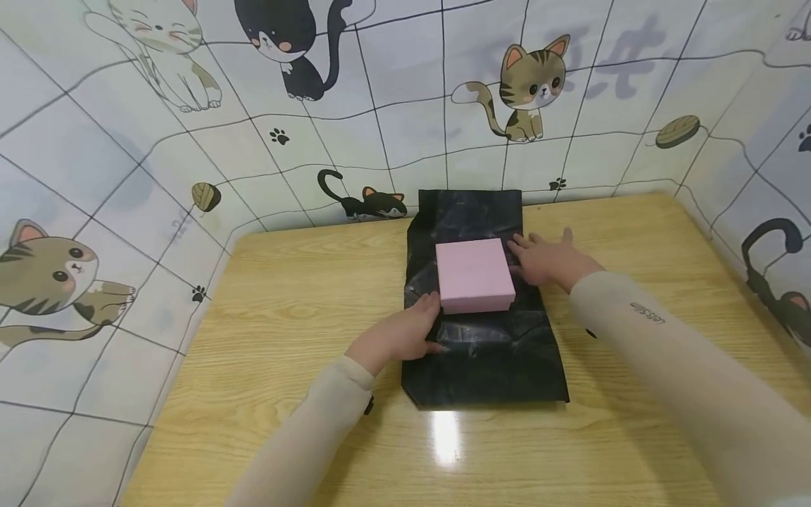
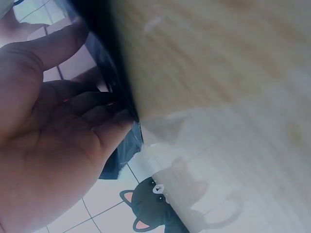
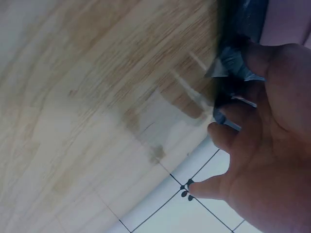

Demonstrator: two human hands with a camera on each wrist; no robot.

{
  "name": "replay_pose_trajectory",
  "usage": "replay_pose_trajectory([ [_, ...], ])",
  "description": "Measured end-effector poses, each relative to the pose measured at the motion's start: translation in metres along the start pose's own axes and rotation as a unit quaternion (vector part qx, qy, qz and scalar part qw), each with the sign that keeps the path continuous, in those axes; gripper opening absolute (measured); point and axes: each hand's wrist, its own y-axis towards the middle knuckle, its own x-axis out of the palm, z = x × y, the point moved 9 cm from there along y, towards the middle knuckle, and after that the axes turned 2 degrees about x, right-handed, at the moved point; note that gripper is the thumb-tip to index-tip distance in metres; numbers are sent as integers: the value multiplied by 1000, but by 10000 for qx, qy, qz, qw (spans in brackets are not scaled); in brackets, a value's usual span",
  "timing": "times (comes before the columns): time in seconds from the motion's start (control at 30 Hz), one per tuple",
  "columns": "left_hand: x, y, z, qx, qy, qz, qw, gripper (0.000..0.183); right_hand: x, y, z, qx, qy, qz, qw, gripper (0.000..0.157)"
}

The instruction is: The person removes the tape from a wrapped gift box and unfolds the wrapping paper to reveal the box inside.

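Observation:
A square pink box [image 1: 475, 274] with a lid lies on a creased, flat black plastic bag [image 1: 488, 373]. My left hand [image 1: 405, 329] is at the box's lower left corner, its fingertips close to the box side and its thumb over the bag. On the other side, my right hand [image 1: 548, 260] reaches over the bag's right edge, fingers spread near the box's upper right side. The left wrist view has the left hand [image 2: 53, 131] with fingers extended along the bag [image 2: 124, 150]. In the right wrist view the right hand [image 3: 277, 141] has its fingertips at the bag's edge.
The bag lies on a light wooden table [image 1: 298, 338]. Behind the table and at both sides stands a white cloth [image 1: 412, 91] printed with cats and grid lines. Light reflects off the table just in front of the bag.

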Motion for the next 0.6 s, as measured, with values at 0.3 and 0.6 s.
replay_pose_trajectory([
  [0.3, 4, 3, -4, 92, 227, 43, 9997, 91, -3, -7, 11, 176, 550, 260, 9980, 79],
  [0.6, -28, 2, -24, -18, -158, 459, 9988, 74, -22, -46, 22, 340, 1412, 517, 9880, 86],
])
